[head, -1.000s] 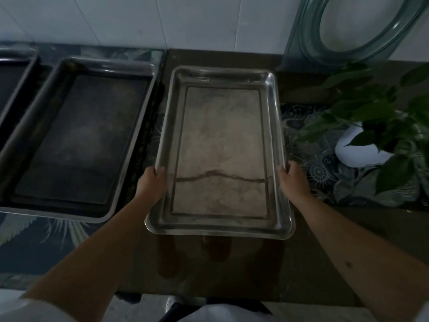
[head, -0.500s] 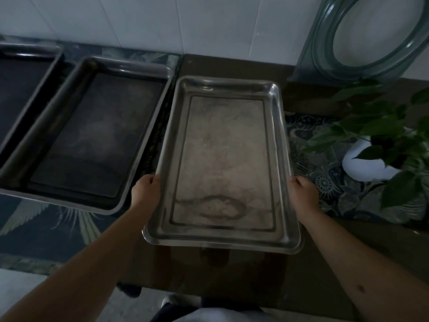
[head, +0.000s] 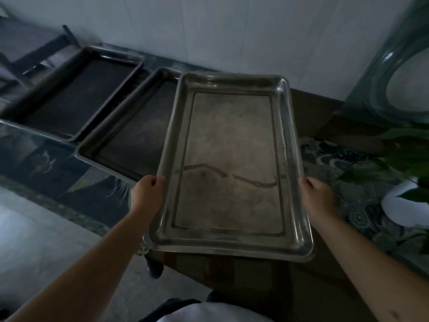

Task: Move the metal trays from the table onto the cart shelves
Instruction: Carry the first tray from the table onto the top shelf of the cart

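Note:
I hold a shallow metal tray (head: 232, 140) lifted off the table, its near end overhanging the table's front edge. My left hand (head: 145, 196) grips its left long rim and my right hand (head: 318, 201) grips its right long rim. A thin line of liquid lies across the tray's floor. Two darker metal trays stay on the table to the left: one (head: 125, 133) partly behind the held tray, another (head: 76, 96) further left.
The table (head: 58, 173) has a dark patterned top. A potted plant in a white pot (head: 404, 205) stands at the right. A large glass vessel (head: 399, 73) leans at the back right. A dark frame (head: 30, 59) stands at the far left. Grey floor lies lower left.
The tray has risen off the table and come toward me. My view has swung left and tilted, showing the second dark tray fully. The liquid in the tray has spread into a line.

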{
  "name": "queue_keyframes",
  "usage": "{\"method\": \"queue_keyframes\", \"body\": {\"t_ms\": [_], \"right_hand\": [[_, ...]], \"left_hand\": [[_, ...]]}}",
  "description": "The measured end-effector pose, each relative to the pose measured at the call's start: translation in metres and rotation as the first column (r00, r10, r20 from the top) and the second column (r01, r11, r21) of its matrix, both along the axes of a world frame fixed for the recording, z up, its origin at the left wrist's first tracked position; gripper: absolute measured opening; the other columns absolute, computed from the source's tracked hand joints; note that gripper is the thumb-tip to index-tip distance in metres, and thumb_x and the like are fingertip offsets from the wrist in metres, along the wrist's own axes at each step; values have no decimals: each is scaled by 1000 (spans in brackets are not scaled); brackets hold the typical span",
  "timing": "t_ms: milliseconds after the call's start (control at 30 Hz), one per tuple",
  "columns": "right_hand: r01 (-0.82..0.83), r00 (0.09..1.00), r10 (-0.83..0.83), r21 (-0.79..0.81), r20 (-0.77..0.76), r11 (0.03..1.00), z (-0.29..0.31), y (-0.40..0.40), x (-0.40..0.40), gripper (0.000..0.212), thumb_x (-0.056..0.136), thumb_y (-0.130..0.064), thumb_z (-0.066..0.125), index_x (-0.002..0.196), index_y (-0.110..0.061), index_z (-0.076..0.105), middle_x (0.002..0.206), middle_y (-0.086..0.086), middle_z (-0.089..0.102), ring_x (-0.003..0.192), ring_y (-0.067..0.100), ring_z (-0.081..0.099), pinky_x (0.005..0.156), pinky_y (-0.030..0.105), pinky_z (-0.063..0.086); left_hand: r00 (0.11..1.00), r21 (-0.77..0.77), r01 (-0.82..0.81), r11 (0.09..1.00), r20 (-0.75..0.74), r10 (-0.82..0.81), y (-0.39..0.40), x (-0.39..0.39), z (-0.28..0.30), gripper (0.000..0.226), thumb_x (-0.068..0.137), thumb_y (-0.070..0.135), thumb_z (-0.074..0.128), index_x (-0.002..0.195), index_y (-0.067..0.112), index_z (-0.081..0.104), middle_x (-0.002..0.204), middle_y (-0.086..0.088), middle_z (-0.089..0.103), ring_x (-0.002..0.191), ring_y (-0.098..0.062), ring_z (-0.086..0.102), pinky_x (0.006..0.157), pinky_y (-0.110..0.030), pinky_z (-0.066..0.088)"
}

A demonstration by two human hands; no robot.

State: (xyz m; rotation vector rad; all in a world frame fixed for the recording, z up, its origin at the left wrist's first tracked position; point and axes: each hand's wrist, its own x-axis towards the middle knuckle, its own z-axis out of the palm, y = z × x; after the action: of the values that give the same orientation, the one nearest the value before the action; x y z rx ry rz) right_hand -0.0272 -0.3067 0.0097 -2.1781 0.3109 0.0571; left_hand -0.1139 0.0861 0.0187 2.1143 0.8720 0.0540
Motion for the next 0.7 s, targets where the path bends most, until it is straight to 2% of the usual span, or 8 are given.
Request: {"method": "queue_keyframes", "body": {"t_ms": [100,200,267,333,400,467,600,700], "right_hand": [[-71,997,71,2,33,997,6,33,7,30,97,-29,53,75,-10,58,61,16,54,55,25,47,56,34,37],[-130,990,128,32,63,991,8,76,8,38,90,-21,59,56,-12,43,47,-1,39,48,19,37,51,32,29],[-187,980,183,50,73,981,11,110,4,39,86,-21,60,54,-15,40,41,-9,35,44,13,33,50,30,27],[-266,962,262,55,80,962,15,147,-5,35,85,-25,59,55,-16,42,41,-9,37,42,8,32,49,30,28],[-350,933,346,34,97,936,21,187,-18,36,87,-29,59,57,-14,45,44,-7,40,43,11,36,49,31,29],[-419,902,412,28,131,908,26,230,-34,39,89,-25,59,56,-12,44,46,-4,39,46,14,36,49,31,28],[-535,843,526,73,114,842,31,320,-77,34,90,-26,58,65,-3,52,49,-5,46,44,7,38,43,26,31],[-623,782,616,66,99,780,31,384,-112,37,93,-28,55,65,-4,56,52,3,51,49,15,45,50,30,35]], "left_hand": [[998,3,-70,998,7,70,24,-26,10,35,101,35,51,85,8,65,75,-12,63,65,-26,56,62,-37,48],[986,32,-166,986,9,166,53,-58,20,31,101,31,50,81,11,63,74,-10,63,64,-22,55,58,-35,44],[969,34,-246,969,16,245,76,-86,25,30,101,29,50,83,10,65,78,-11,64,72,-26,59,66,-40,49],[945,34,-326,945,27,325,102,-120,27,31,100,29,51,87,6,69,81,-14,66,80,-31,62,77,-46,52],[919,25,-394,919,42,393,127,-158,26,32,101,30,52,89,6,71,85,-18,69,83,-35,63,83,-50,54],[881,21,-471,882,54,470,152,-200,26,32,100,33,54,90,8,71,86,-19,69,84,-36,64,82,-51,54],[793,24,-606,795,100,601,200,-290,27,32,99,32,57,87,7,72,81,-19,69,82,-37,64,75,-47,53],[725,46,-686,726,132,676,232,-354,31,34,98,31,59,77,7,71,73,-15,68,77,-35,64,67,-42,47]]}}
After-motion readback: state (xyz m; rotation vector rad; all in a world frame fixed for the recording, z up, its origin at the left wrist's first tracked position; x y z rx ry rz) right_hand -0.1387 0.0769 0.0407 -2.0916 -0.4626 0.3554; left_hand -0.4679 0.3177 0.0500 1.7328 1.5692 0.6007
